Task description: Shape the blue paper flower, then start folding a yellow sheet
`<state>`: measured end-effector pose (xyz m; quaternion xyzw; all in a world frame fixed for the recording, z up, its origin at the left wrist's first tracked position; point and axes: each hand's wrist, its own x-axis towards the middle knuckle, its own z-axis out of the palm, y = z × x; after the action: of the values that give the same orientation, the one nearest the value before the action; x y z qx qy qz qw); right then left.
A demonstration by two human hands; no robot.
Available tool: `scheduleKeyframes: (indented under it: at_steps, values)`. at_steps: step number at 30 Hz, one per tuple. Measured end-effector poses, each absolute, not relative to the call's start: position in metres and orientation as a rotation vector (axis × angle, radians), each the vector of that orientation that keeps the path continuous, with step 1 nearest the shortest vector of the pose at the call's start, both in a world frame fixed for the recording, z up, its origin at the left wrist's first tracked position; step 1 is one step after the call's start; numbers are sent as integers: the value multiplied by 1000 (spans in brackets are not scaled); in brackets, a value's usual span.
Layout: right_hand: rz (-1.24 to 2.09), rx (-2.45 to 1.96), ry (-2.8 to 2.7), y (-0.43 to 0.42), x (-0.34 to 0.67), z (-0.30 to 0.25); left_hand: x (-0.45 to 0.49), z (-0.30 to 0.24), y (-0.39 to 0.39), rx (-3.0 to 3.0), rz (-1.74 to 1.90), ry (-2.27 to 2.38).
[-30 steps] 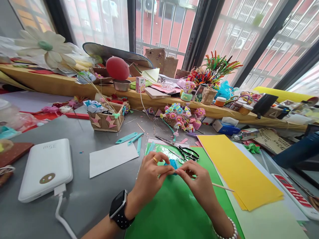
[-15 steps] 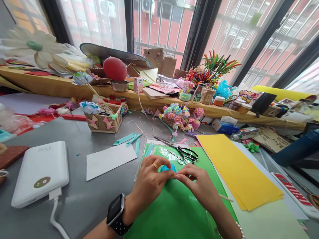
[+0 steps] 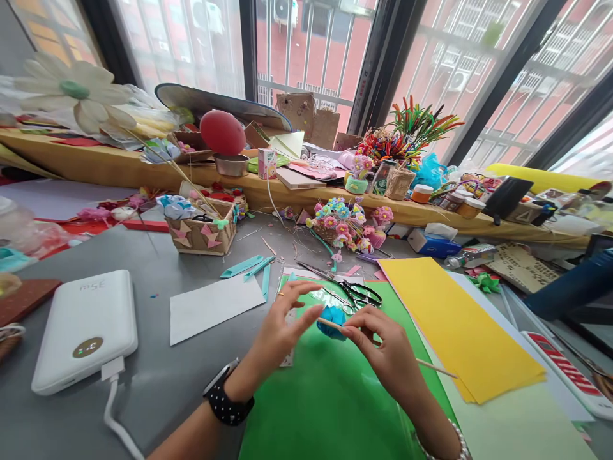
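My right hand pinches a thin wooden stick between thumb and fingers. Its tip sticks out to the left, and a length of stick shows past the hand on the right. A crumpled blue paper piece, shaped like a small flower, lies just behind the tip; whether it is fixed to the stick I cannot tell. My left hand is open, fingers spread, with its thumb close to the tip. Both hands are above a green sheet. Behind them lie black-handled scissors and smaller metal scissors.
Yellow paper lies to the right. On the left are a white card, folded teal strips and a white power bank with its cable. Further back stand a decorated box and a bunch of small flowers.
My left hand has let go and moved back to the left, its fingers spreading. The blue paper piece and the stick's tip now show more fully; my right hand still holds the stick.
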<state>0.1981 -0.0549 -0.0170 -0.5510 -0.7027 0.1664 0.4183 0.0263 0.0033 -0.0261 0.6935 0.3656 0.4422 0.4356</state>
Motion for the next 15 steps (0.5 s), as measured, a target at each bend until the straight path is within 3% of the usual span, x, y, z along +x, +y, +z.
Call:
scheduleKeyframes:
  at_steps: [7,15]
  values:
    - [303,-1188,-1846,-59,195,-18,33,-25,-1,964,745,881]
    - [112,-1109,-1915,-61,190,-21,34,-15,-9,765,622,628]
